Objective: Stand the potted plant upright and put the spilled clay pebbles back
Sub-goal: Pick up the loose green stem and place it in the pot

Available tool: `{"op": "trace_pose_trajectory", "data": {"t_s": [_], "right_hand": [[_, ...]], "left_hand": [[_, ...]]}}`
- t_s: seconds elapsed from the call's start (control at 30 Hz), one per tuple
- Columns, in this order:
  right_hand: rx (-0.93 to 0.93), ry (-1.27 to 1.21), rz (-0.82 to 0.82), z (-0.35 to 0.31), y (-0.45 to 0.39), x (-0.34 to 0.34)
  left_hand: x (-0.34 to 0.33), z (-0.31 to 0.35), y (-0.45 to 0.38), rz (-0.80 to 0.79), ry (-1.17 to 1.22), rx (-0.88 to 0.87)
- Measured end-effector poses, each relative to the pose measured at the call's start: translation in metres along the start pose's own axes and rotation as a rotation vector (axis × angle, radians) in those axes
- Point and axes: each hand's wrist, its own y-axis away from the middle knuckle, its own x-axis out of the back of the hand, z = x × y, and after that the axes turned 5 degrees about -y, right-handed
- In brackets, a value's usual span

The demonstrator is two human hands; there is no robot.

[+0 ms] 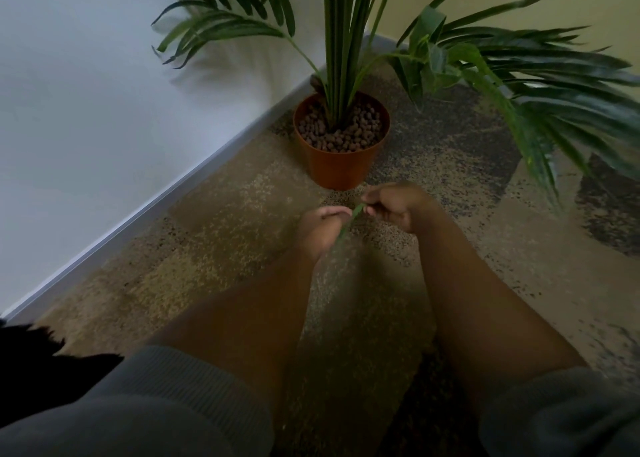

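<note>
Both hands, left hand (320,228) and right hand (393,205), pinch my leaf strip (349,223); upright pot (341,145) sits at 12 o'clock, right nearer.

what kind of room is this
Probably an indoor corner of an office or a home: patterned carpet, a skirting board under a plain white wall, and a potted plant standing on the floor.
</note>
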Motion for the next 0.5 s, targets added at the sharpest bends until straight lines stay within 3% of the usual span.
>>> {"op": "trace_pose_trajectory", "data": {"t_s": [0.17,0.27,0.5], "right_hand": [[0.148,-0.138,-0.023,-0.025,0.006,0.015],[0.203,-0.21,-0.039,-0.039,0.007,0.013],[0.257,-0.549,-0.105,-0.055,0.006,-0.006]], "left_hand": [[0.007,-0.017,0.002,0.242,-0.358,-0.047],[0.006,-0.031,0.002,0.227,-0.708,-0.023],[0.003,-0.06,0.002,0.119,-0.989,-0.108]]}}
